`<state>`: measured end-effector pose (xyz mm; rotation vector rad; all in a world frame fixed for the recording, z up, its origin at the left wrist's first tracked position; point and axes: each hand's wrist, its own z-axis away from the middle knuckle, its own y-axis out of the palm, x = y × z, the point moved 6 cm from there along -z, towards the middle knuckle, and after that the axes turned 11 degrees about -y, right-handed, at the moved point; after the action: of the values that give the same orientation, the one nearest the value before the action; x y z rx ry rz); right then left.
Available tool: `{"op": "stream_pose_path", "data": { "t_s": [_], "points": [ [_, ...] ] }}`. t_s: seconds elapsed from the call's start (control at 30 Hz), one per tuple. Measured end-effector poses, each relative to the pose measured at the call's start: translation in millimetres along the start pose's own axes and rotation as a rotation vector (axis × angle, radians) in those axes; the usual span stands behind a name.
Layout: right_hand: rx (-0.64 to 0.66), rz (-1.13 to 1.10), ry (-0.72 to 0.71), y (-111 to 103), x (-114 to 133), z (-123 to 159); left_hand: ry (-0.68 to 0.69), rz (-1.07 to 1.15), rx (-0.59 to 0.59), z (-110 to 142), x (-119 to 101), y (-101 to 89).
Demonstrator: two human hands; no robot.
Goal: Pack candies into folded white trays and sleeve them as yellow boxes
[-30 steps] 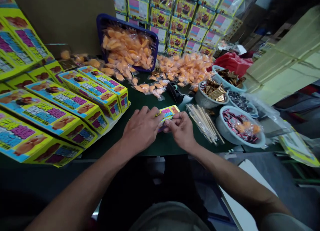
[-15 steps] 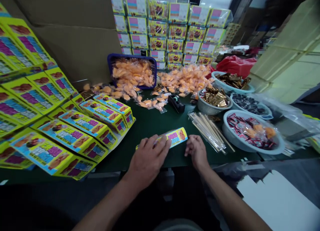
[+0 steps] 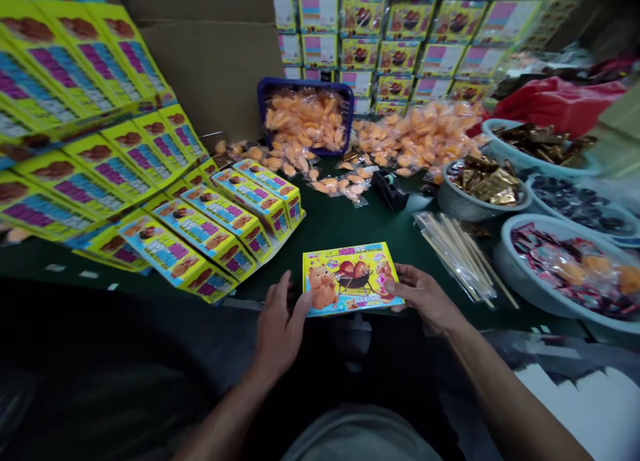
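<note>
A yellow printed carton with bears and a grill on its face lies at the table's front edge, its large picture side up. At its right end my right hand grips it, thumb on top and fingers around the edge. My left hand is at the carton's left end, thumb and fingers spread apart, the thumb at its lower left corner. To the left sit rows of matching cartons, stacked up in tiers.
A purple basket of bagged orange pieces stands behind, with more orange packets heaped beside it. A black tape dispenser, bundled wooden sticks and bowls of small packets lie right. Wrapped cartons form a wall behind.
The carton has turned from its narrow side to its broad picture side. My right hand has taken its right end, and my left hand has come off its top to the left end. The view has shifted left.
</note>
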<state>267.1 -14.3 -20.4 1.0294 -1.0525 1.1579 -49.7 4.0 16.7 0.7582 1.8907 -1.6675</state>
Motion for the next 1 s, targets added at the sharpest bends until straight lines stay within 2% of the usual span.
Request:
{"op": "stream_pose_path", "data": {
  "t_s": [0.03, 0.1, 0.2, 0.3, 0.37, 0.5, 0.53, 0.6, 0.67, 0.77, 0.9, 1.0],
  "points": [
    [0.047, -0.016, -0.020, 3, 5, 2, -0.062, 0.059, 0.079, -5, 1, 4.7],
    [0.129, -0.047, -0.054, 10, 16, 7, -0.072, 0.184, 0.174, -11, -5, 11.2],
    [0.156, -0.061, -0.049, 20, 27, 16, 0.000, 0.326, 0.144, -15, -20, 8.7],
    [0.054, -0.071, -0.090, 23, 36, 19, 0.082, 0.285, 0.113, -22, -32, -6.4],
    [-0.031, -0.093, -0.145, 22, 45, 14, 0.155, 0.173, 0.018, -33, -39, -34.7],
    [-0.143, -0.174, -0.285, 30, 72, -9, 0.333, -0.126, -0.303, -83, -52, -123.0],
    [-0.153, -0.194, -0.318, 35, 80, -16, 0.363, -0.228, -0.321, -102, -54, -140.4],
    [-0.173, -0.230, -0.379, 49, 94, -31, 0.405, -0.441, -0.246, -144, -53, -160.7],
    [-0.189, -0.265, -0.419, 66, 105, -45, 0.418, -0.611, -0.091, -181, -44, -163.7],
    [-0.214, -0.313, -0.464, 90, 115, -63, 0.429, -0.754, 0.097, -213, -24, -150.1],
    [-0.237, -0.354, -0.530, 114, 129, -81, 0.431, -0.748, 0.129, -223, -4, -132.9],
    [-0.231, -0.349, -0.579, 128, 141, -94, 0.438, -0.696, 0.125, -221, 5, -128.0]
  ]
}}
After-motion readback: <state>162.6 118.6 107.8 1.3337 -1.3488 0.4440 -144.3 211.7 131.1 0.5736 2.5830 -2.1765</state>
